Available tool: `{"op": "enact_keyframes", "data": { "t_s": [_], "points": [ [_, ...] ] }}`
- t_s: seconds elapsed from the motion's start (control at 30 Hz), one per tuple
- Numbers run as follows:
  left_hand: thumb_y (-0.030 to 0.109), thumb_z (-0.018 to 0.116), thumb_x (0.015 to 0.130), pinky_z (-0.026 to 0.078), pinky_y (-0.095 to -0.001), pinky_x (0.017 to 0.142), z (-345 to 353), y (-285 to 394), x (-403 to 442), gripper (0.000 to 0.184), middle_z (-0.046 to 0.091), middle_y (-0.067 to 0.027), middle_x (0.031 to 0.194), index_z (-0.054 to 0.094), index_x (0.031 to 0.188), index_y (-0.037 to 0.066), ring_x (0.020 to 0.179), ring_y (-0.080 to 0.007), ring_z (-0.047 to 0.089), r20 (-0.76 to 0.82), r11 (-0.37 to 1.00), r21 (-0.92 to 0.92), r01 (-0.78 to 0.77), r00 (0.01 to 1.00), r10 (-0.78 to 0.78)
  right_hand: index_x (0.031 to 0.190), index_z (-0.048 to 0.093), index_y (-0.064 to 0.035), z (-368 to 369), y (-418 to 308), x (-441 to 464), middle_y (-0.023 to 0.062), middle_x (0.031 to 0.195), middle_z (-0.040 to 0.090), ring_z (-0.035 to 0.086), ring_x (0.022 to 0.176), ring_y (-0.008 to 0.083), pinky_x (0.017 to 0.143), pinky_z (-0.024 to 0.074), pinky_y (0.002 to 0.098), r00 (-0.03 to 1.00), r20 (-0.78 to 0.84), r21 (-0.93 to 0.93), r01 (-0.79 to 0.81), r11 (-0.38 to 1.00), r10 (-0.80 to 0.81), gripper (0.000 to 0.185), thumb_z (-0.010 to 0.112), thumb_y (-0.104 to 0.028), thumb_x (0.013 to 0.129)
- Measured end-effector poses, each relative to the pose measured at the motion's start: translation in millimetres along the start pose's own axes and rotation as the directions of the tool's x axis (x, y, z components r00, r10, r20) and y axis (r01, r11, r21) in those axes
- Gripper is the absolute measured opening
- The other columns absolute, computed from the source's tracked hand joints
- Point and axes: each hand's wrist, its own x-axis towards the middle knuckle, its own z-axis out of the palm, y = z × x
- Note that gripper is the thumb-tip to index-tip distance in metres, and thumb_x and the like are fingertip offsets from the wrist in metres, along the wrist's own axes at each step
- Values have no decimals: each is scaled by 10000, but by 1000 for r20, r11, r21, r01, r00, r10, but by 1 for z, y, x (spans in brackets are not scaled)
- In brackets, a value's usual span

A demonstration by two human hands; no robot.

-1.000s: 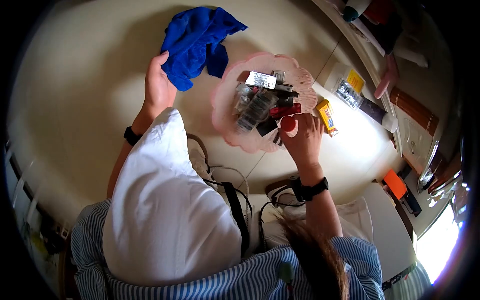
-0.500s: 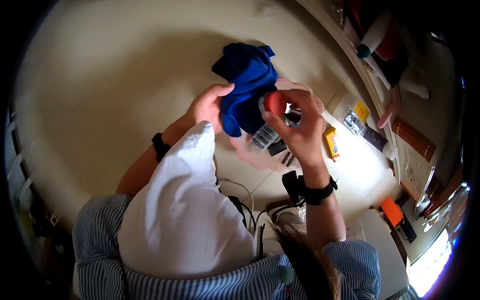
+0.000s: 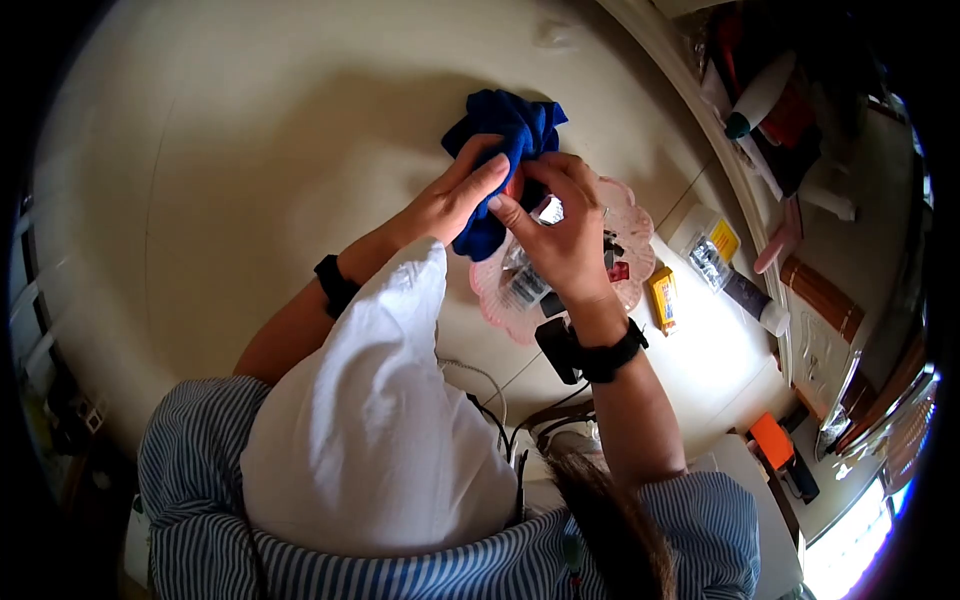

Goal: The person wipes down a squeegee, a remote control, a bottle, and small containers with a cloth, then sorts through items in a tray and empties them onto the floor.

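A dark blue cloth (image 3: 505,118) hangs bunched above the floor, with my left hand (image 3: 452,200) closed on it. My right hand (image 3: 570,240) pinches a small round red object (image 3: 515,185), which looks like a lid or small container. The cloth is folded around that object, so only a sliver of red shows between my hands. Just beneath my right hand, a pink scalloped dish (image 3: 632,205) rests on the floor. It contains a clear packet (image 3: 525,285) and several small dark items, partly covered by my hand.
Right of the dish lie a yellow packet (image 3: 663,300), a clear pack with a yellow label (image 3: 712,250) and a dark tube with a white cap (image 3: 750,297). A cluttered shelf (image 3: 740,165) borders the right side. My white-clad knee (image 3: 370,430) rises below my left hand.
My left hand has moved right and wrapped the cloth around the red object. My right hand has shifted left and slightly up toward it, covering less of the dish.
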Motion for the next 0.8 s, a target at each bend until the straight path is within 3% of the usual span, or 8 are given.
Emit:
{"op": "enact_keyframes", "data": {
  "t_s": [0.23,0.33,0.43,0.53,0.57,0.67,0.7,0.8],
  "points": [
    [375,420,996,389,-281,1000,1,-1,6,474,522,-85,1249,460,1330,41,1131,-138,501,-84,974,228,6,996,13,1002,624,26,-6,-2,1,136,1038,536,517,915,312,785,461,388,960,-6,-184,272,944,-278,502,840,-256,648],
    [404,444,986,388,-279,1006,9,24,10,500,521,-91,1263,473,1324,37,1130,-137,510,-10,892,-84,444,895,-446,1034,603,23,-12,4,0,143,1048,523,496,924,321,791,451,396,941,61,-263,336,904,-332,527,832,-261,655],
    [417,441,987,379,-279,1016,8,-3,8,532,498,-94,1297,420,1371,49,1170,-139,487,-86,995,92,42,996,-35,1059,587,34,-14,2,-1,155,1050,517,485,927,319,800,446,392,945,28,-291,318,902,-325,520,814,-254,690],
    [442,421,990,355,-298,1045,11,4,3,580,450,-97,1356,346,1417,57,1239,-153,439,55,999,-48,16,998,-13,1075,572,39,-10,-3,-6,160,1047,514,482,916,315,794,447,384,957,-13,-235,278,931,-289,492,787,-240,732],
    [464,374,997,322,-326,1075,15,14,-2,621,408,-100,1395,260,1456,62,1284,-182,399,98,997,61,-52,994,45,1059,576,42,-6,-4,-7,150,1045,517,491,898,276,781,448,353,973,-82,-134,203,970,-215,447,768,-231,761],
    [473,330,1008,309,-337,1055,33,2,-8,593,489,-110,1283,329,1394,23,1221,-210,440,-84,962,98,-253,962,261,1069,567,49,7,-2,-12,133,1043,523,503,886,231,774,453,326,981,-178,164,-52,985,81,436,756,-218,781],
    [490,338,997,364,-358,1003,30,-7,-5,606,502,-132,1278,344,1374,15,1177,-249,487,-101,930,188,-317,935,339,1078,560,57,9,-9,-13,122,1039,526,521,879,202,785,459,304,969,-167,239,-140,961,182,413,745,-182,796],
    [517,365,977,399,-377,968,14,-9,-6,647,518,-185,1255,337,1371,4,1151,-308,520,67,756,461,-465,868,492,1065,565,62,9,-37,-13,115,1036,528,541,893,209,814,462,301,806,71,780,-412,470,588,382,738,-151,800]
  ]
}}
